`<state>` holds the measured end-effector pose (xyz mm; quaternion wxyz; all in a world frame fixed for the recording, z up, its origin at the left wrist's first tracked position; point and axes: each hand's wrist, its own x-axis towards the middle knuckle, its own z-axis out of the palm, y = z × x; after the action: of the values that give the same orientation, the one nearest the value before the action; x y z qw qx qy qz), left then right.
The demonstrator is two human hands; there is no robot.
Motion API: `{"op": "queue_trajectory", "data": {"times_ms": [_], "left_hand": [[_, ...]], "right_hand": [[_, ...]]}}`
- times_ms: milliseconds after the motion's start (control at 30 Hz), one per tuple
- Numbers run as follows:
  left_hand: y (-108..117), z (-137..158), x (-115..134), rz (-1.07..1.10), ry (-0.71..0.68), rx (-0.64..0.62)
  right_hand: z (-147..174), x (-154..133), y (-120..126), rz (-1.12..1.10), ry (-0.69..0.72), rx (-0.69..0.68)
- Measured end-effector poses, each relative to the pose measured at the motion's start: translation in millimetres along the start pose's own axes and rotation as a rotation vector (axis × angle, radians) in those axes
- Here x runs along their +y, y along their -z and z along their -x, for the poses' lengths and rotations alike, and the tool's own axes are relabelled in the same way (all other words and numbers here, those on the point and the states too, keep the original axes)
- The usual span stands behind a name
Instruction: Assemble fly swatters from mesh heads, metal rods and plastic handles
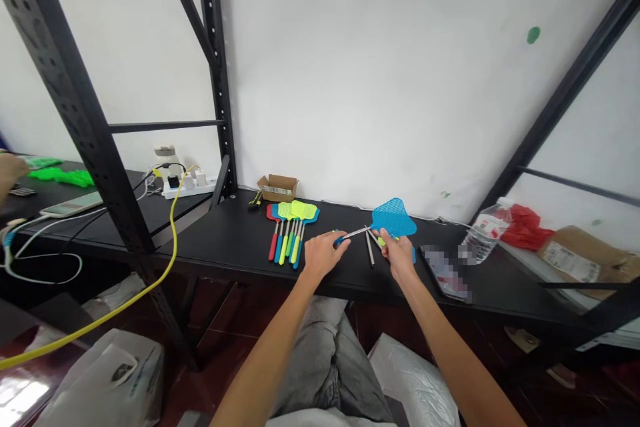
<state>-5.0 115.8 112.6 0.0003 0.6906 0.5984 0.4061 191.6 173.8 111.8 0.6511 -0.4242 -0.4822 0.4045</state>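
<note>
Pointing rightward, the slim metal tool (356,233), perhaps scissors, is between both hands over the desk (225,233), its long axis almost level, its tip near the fingers of the right hand (399,253). The left hand (324,255) pinches its blue end. The right hand, nearer to the blue swatter head (394,217) just beyond it, is curled, fingers pressed together around a partly hidden yellow-green piece (381,241). Both forearms reach forward, converging.
</note>
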Motion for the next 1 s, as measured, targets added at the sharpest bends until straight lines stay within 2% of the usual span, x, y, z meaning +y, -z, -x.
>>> {"op": "queue_trajectory", "data": {"times_ms": [200, 433, 633, 733, 867, 1000], "left_hand": [[-1.8, -0.7, -1.9, -0.014, 0.001, 0.043], [-0.7, -0.8, 0.2, -0.037, 0.020, 0.034], [-1.7, 0.2, 2.4, -0.092, -0.100, -0.048], [-2.9, 0.1, 4.2, -0.123, -0.114, -0.075], [7.6, -8.8, 6.3, -0.208, -0.035, -0.036], [37.9, -29.0, -4.3, -0.405, 0.161, -0.028]], "right_hand": [[5.2, 2.7, 0.0, 0.092, 0.018, -0.030], [10.1, 0.3, -7.9, 0.051, 0.000, 0.004], [12.3, 9.8, 17.2, 0.104, -0.034, -0.052], [16.7, 16.7, 29.1, 0.150, -0.035, -0.090], [22.7, 20.9, 32.9, 0.172, -0.028, -0.169], [25.1, 20.5, 31.0, 0.231, -0.015, -0.200]]}}
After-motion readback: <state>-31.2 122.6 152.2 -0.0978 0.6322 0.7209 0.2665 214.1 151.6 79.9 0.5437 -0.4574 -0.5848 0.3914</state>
